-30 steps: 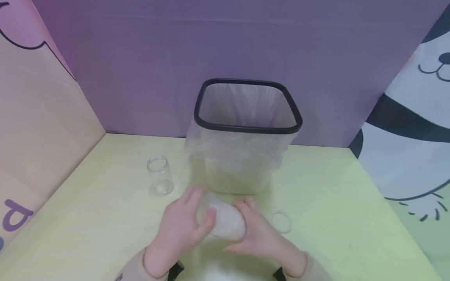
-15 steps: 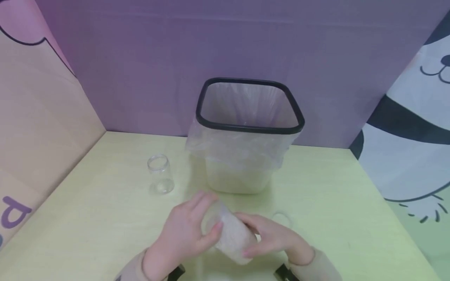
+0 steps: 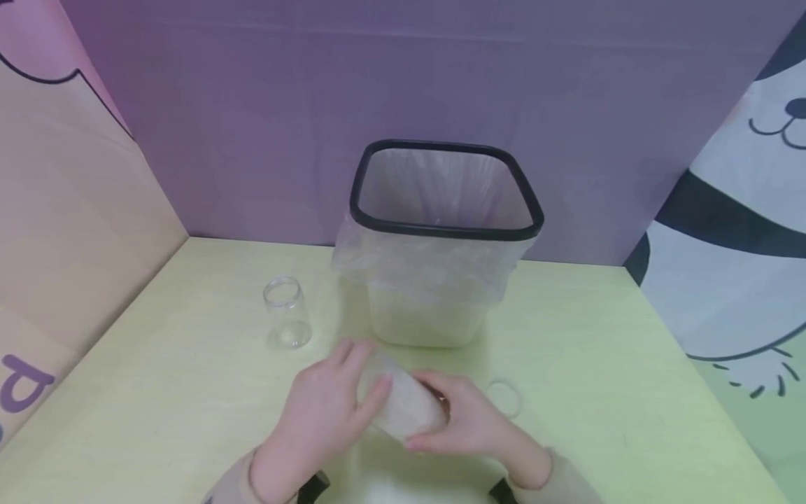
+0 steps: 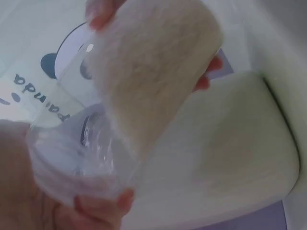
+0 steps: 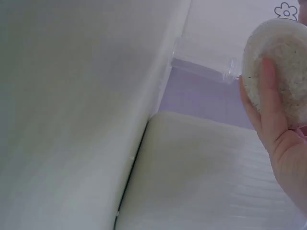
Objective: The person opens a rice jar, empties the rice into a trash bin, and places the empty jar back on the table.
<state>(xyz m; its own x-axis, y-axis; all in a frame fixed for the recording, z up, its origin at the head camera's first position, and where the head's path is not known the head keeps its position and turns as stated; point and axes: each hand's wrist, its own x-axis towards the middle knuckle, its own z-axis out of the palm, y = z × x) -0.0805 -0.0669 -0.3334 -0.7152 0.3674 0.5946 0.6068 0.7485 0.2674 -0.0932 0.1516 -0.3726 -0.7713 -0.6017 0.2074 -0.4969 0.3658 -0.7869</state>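
A clear jar (image 3: 403,402), part filled with off-white grainy contents (image 4: 153,62), is held tilted above the table in front of the bin. My left hand (image 3: 327,392) grips its left end, where bare clear wall shows in the left wrist view. Round the filled end curl the fingers and thumb of my right hand (image 3: 469,416); the right wrist view has one finger lying across that jar's base (image 5: 292,91). A second clear jar (image 3: 287,315) stands to the left. Beside my right hand a thin round clear disc (image 3: 504,399), like a lid, lies flat.
Behind the hands stands a pale bin with a black rim (image 3: 441,230) and a plastic liner (image 3: 434,269) folded over its outside. The pale yellow table (image 3: 579,364) reaches a purple backdrop (image 3: 220,140). Printed side panels border both sides.
The jar's right end dipped toward the table with my right hand, then rose partway back. My left hand shifted slightly and kept its grip. Bin, second jar and disc stayed put.
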